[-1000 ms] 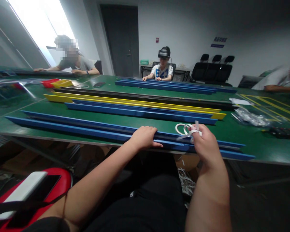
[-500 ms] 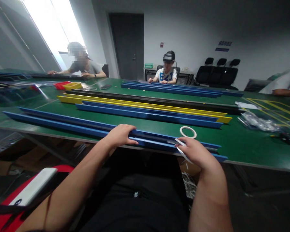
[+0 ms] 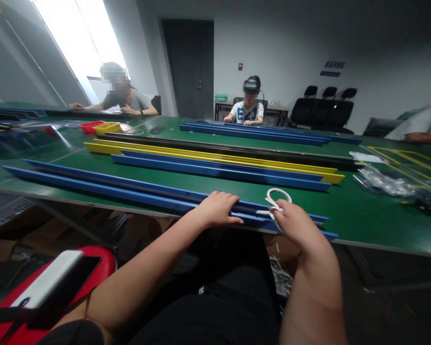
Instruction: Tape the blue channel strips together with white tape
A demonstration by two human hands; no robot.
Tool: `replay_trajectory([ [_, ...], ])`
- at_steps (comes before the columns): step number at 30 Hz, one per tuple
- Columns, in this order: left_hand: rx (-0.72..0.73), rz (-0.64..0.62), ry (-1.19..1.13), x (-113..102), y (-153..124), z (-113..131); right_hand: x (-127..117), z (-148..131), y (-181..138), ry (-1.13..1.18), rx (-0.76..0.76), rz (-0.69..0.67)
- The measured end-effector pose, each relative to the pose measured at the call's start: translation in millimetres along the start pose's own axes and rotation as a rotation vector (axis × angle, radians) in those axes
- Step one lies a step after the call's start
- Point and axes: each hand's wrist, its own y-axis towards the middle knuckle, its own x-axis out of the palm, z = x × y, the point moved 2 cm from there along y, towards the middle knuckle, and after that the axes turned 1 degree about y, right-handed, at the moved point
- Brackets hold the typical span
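Note:
My left hand (image 3: 219, 209) lies curled over the near edge of a long blue rail (image 3: 104, 188) that runs along the front of the green table (image 3: 366, 215). My right hand (image 3: 294, 223) is closed in a pinch on a strip of white tape (image 3: 269, 211) pressed at the rail's right part. A white tape roll (image 3: 279, 195) lies on the table just behind my right fingers.
Further back lie more long rails: blue (image 3: 215, 168), yellow (image 3: 208, 155) and black (image 3: 233, 150). Clear plastic bags (image 3: 384, 181) sit at the right. Red and yellow bins (image 3: 100, 127) stand far left. Three other people sit around the table. A red chair with a phone (image 3: 46, 282) is at my lower left.
My left hand slid right along the blue rail, closer to my right hand. My right hand moved slightly up toward the tape roll, still pinching the white strip.

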Motion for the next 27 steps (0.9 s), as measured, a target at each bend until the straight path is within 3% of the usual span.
replay_trajectory([
  [3, 0.058, -0.017, -0.018, 4, 17, 13, -14, -1, -3, 0.07, -0.031, 0.177],
  [6, 0.057, -0.024, -0.021, 5, 23, 16, -22, -1, -8, 0.3, 0.018, 0.299],
  [10, 0.041, -0.014, -0.015, 3, 18, 13, -16, -5, -16, 0.845, 0.156, 0.197],
  [15, -0.034, -0.032, -0.05, -5, -2, -17, -16, -19, -28, 1.143, 0.039, 0.009],
  [18, -0.089, -0.051, -0.098, -9, -17, -42, -22, -17, -29, 1.014, 0.008, 0.027],
  [21, -0.124, -0.068, -0.126, -12, -26, -56, -21, -5, -23, 0.574, 0.028, 0.052],
  [24, -0.127, -0.062, -0.126, -14, -29, -57, -9, 8, -16, 0.248, 0.09, -0.051],
  [27, -0.117, -0.06, -0.096, -15, -28, -53, 3, 15, -12, 0.164, 0.103, -0.135],
])
